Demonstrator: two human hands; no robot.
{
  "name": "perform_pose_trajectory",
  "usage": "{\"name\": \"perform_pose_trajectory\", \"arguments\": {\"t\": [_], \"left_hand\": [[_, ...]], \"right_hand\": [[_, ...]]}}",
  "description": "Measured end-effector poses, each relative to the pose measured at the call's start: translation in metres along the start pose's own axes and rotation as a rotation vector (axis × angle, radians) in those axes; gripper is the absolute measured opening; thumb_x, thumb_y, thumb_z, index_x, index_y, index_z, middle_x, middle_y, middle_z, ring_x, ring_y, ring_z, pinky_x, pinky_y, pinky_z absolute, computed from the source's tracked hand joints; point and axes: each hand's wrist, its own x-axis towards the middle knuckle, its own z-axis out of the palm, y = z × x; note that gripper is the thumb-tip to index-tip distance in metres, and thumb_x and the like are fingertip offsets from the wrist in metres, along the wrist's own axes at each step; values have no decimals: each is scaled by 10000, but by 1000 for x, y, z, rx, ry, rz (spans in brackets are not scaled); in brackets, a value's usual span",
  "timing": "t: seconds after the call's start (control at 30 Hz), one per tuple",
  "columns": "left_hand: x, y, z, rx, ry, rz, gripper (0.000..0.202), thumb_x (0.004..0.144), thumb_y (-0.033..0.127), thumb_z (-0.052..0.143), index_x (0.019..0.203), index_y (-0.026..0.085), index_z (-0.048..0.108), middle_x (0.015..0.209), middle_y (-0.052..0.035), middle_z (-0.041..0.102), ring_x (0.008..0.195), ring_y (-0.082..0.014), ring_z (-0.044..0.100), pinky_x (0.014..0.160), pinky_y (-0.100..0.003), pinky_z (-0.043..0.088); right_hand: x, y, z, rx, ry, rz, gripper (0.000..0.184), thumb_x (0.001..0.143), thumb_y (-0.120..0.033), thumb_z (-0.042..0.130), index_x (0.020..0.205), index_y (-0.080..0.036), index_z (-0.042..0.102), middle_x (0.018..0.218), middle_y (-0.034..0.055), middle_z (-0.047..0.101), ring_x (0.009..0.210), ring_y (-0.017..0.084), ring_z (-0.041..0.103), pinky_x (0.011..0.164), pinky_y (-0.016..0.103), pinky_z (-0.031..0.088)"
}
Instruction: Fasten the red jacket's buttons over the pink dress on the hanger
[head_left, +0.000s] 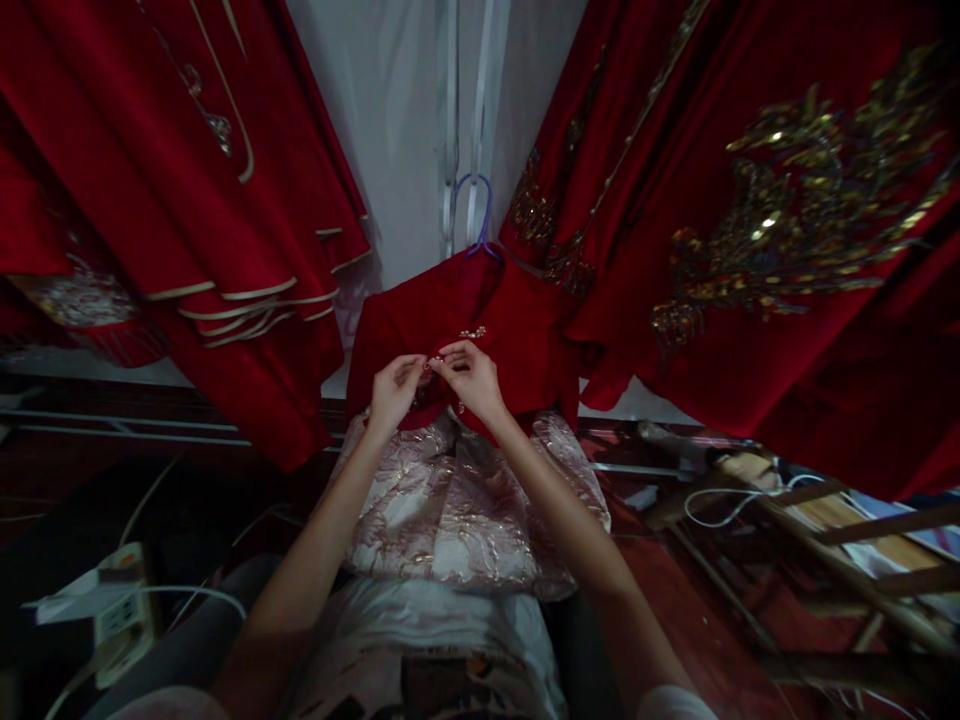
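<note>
A short red jacket [525, 340] hangs in front of me on a purple hanger [487, 215]. My left hand [397, 390] is closed in a pinch at the jacket's front. My right hand [474, 380] pinches close beside it, fingertips nearly meeting. Between them shows a small red piece with pale beads, which looks like a jacket fastening; the fingers partly cover it. Above the right hand a beaded ornament [472, 332] sits on the jacket front. Below the jacket hangs a pale pink brocade skirt [465, 510] with a shiny pattern.
Red garments with cream edging [247, 240] hang on the left. A red garment with gold sequin embroidery [780, 230] hangs on the right. A power strip [124, 615] with cables lies lower left. A wooden frame [832, 570] with a white cable stands lower right.
</note>
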Motion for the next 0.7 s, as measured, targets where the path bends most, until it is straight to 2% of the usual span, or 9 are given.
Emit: {"name": "perform_pose_trajectory", "arguments": {"t": [0.17,0.27,0.33,0.43,0.57,0.7], "left_hand": [[-1,-3,-5,-32,28,-11,421,700,496,715,903,130,669,836,-63,716,727,-161,685,740,-329,585],[-2,-4,-9,-30,52,-15,403,712,470,718,927,133,675,894,-75,723,773,-162,691,791,-331,575],[-2,-4,-11,-9,28,-9,406,698,452,736,943,135,676,909,-81,725,806,-169,692,817,-336,565],[-3,-5,-12,14,-5,-5,407,677,433,754,939,131,677,912,-90,726,826,-178,692,836,-345,556],[-2,-8,-12,9,27,-13,413,648,431,768,910,125,676,894,-91,726,809,-173,689,842,-345,548],[-2,-10,-12,6,7,-33,416,626,407,785,911,123,681,889,-89,727,797,-168,685,830,-330,543]], "right_hand": [[4,6,15,-65,18,-31,174,787,-311,633,909,-192,593,804,12,637,710,114,610,655,233,517],[2,8,16,-113,-9,-44,158,794,-300,623,913,-203,584,801,4,628,715,110,606,653,223,514],[1,9,16,-132,-8,-44,152,798,-294,617,913,-200,583,804,8,627,717,111,604,650,220,513],[1,9,16,-149,18,-36,150,806,-303,607,909,-196,584,816,16,627,722,114,602,649,219,515],[1,11,18,-152,45,-50,148,806,-304,610,902,-194,588,812,10,625,721,111,602,673,221,518],[-1,13,20,-136,85,-80,131,805,-288,612,889,-188,595,791,3,622,712,111,603,659,217,514]]}}
